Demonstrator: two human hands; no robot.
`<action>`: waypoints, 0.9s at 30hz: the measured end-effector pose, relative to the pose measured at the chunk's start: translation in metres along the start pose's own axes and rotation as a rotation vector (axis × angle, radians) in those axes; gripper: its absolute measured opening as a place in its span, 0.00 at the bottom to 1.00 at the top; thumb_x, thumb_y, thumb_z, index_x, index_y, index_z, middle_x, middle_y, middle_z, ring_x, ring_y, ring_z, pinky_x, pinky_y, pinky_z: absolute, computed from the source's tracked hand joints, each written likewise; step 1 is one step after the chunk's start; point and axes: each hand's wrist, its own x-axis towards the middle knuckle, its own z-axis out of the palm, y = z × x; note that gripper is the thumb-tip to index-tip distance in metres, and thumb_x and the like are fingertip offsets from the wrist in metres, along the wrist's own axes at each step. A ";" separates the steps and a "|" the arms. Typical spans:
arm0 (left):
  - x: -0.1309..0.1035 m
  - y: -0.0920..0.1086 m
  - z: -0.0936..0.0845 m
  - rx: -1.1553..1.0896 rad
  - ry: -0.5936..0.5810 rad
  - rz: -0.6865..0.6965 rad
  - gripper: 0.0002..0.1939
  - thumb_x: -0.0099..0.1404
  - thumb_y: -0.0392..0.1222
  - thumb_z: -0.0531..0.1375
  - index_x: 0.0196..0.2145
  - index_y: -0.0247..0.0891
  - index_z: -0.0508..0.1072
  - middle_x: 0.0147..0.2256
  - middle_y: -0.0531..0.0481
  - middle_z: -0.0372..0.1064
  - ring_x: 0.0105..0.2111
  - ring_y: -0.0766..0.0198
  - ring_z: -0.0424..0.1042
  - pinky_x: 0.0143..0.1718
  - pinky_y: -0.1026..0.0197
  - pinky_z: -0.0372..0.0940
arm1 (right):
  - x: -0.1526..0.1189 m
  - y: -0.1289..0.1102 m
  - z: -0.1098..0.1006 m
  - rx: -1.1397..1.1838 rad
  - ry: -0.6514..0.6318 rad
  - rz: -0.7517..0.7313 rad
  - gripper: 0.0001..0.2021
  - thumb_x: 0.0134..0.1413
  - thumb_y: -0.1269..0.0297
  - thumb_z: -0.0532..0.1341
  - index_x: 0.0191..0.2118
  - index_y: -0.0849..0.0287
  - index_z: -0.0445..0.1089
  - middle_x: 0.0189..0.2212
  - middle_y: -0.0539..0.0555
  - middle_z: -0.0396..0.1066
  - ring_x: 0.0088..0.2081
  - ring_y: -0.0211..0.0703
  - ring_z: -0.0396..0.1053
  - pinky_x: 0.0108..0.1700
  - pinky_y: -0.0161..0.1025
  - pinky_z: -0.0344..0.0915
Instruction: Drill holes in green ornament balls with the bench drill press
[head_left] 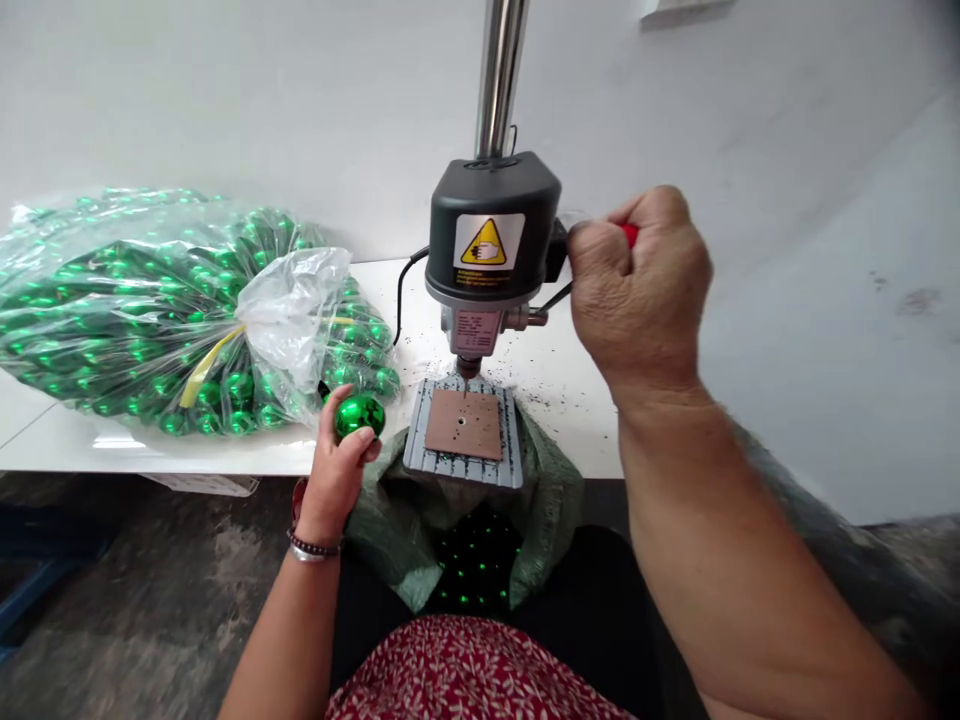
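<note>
My left hand (341,465) is closed round a shiny green ball (360,416), held between thumb and fingers just left of the drill press base. My right hand (641,285) is a fist beside the drill press head (493,225), wrapped round the end of its feed lever (556,298); a bit of red shows between the fingers. The drill bit (466,386) hangs above a brown square board (463,440) with a small hole, lying on the grooved metal base (418,455). Dark shavings dot the board and base.
Large clear plastic bags (135,320) full of green balls lie on the white table (585,430) at left. Below the base, a green woven sack (551,480) on my lap holds more green balls. A black cable (400,300) runs behind the press beside the white wall.
</note>
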 end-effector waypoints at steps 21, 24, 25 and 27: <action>0.038 -0.036 0.095 0.483 -0.356 0.063 0.25 0.67 0.48 0.56 0.60 0.39 0.67 0.54 0.42 0.73 0.59 0.52 0.67 0.62 0.47 0.58 | 0.002 -0.005 -0.003 -0.050 -0.092 0.110 0.10 0.60 0.65 0.56 0.30 0.59 0.54 0.24 0.44 0.52 0.28 0.30 0.51 0.38 0.32 0.53; 0.036 -0.040 0.095 0.526 -0.349 0.077 0.25 0.66 0.49 0.58 0.58 0.40 0.69 0.52 0.42 0.73 0.58 0.52 0.67 0.61 0.47 0.58 | 0.002 -0.005 -0.003 -0.031 -0.090 0.107 0.11 0.60 0.66 0.57 0.30 0.58 0.53 0.23 0.44 0.51 0.28 0.29 0.50 0.37 0.32 0.52; 0.035 -0.040 0.095 0.531 -0.346 0.078 0.25 0.65 0.49 0.59 0.58 0.40 0.69 0.52 0.42 0.73 0.58 0.52 0.68 0.61 0.47 0.58 | 0.002 -0.005 -0.003 -0.015 -0.085 0.101 0.11 0.60 0.66 0.57 0.29 0.58 0.53 0.23 0.44 0.51 0.28 0.29 0.50 0.37 0.32 0.52; 0.033 -0.040 0.095 0.529 -0.341 0.073 0.27 0.64 0.48 0.60 0.59 0.40 0.68 0.53 0.42 0.73 0.58 0.52 0.67 0.62 0.47 0.57 | 0.001 -0.005 -0.003 0.029 -0.068 0.083 0.11 0.59 0.67 0.57 0.29 0.58 0.53 0.23 0.43 0.51 0.27 0.28 0.49 0.36 0.31 0.51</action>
